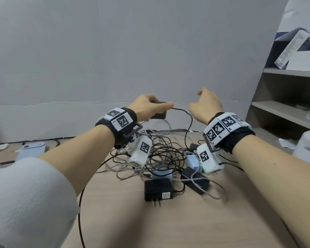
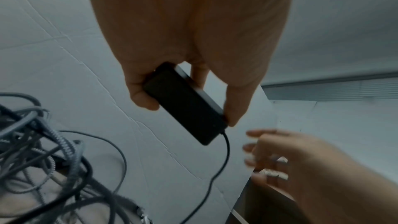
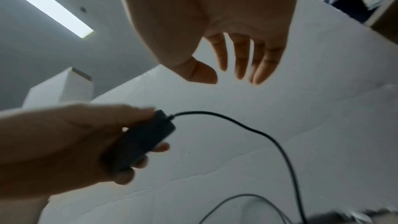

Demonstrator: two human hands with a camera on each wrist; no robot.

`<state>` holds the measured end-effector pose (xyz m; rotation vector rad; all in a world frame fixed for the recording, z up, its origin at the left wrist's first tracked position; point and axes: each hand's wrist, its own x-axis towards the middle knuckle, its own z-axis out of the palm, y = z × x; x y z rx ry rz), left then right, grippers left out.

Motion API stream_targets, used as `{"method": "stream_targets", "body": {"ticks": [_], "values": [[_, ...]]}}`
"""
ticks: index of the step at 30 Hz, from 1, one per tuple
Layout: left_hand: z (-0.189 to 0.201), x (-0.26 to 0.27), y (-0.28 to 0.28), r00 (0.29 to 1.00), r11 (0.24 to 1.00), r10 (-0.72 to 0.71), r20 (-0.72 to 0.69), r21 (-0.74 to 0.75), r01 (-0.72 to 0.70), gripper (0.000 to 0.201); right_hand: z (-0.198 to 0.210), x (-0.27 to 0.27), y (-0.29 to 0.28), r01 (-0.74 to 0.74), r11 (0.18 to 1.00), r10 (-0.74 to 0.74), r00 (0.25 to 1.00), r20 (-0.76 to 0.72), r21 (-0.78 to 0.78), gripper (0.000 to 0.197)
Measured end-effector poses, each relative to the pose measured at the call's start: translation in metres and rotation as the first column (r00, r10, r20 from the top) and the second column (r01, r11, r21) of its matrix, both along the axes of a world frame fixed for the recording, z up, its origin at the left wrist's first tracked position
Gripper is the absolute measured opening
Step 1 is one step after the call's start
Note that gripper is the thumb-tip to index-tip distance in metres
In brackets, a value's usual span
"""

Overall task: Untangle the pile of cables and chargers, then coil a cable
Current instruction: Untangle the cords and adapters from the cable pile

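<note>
A black power brick (image 1: 158, 111) is sitting above the frame's centre, lifted off the table, with the left hand (image 1: 147, 106) wrapping thumb and fingers around it. Its thin black cable (image 1: 189, 126) is looping down into the tangled pile of cables and chargers (image 1: 161, 158) at centre frame on the wooden table (image 1: 186, 226). Just right of the brick, the right hand (image 1: 206, 104) is hovering with fingers spread loosely, gripping nothing. A black wall adapter (image 1: 158, 190) is lying at the pile's lower edge.
</note>
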<state>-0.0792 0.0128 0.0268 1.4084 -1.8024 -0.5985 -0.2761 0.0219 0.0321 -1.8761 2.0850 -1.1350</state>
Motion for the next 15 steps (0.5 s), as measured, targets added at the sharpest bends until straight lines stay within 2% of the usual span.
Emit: {"method": "stream_targets", "body": {"ticks": [2, 3, 5, 7, 9, 11, 15], "values": [[-0.006, 0.002, 0.004, 0.998, 0.998, -0.061, 0.015, 0.021, 0.061, 0.034, 0.006, 0.012, 0.004, -0.096, 0.988, 0.094, 0.995, -0.020, -0.124, 0.050], [-0.010, 0.004, 0.005, 0.995, 0.994, -0.100, -0.003, 0.034, 0.100, 0.032, 0.007, 0.019, 0.006, -0.157, 0.980, 0.149, 0.986, -0.073, -0.123, 0.048], [-0.020, 0.010, 0.005, 0.976, 0.981, -0.180, -0.127, 0.044, 0.187, 0.040, 0.004, 0.031, 0.007, -0.258, 0.966, 0.256, 0.955, -0.148, 0.006, 0.044], [-0.028, 0.017, 0.004, 0.938, 0.975, -0.212, -0.274, 0.003, 0.221, 0.051, -0.004, 0.039, 0.004, -0.309, 0.944, 0.322, 0.937, -0.131, 0.115, 0.038], [-0.034, 0.026, 0.000, 0.909, 0.986, -0.165, -0.383, -0.043, 0.161, 0.055, -0.012, 0.043, -0.002, -0.357, 0.924, 0.368, 0.927, -0.071, 0.133, 0.025], [-0.040, 0.035, -0.006, 0.863, 0.995, -0.097, -0.496, -0.054, 0.081, 0.053, -0.020, 0.046, -0.011, -0.406, 0.907, 0.410, 0.912, -0.012, 0.110, 0.021], [-0.053, 0.055, -0.020, 0.689, 0.999, -0.010, -0.725, -0.028, -0.015, 0.040, -0.027, 0.046, -0.030, -0.381, 0.921, 0.386, 0.920, -0.071, 0.075, 0.024]]}}
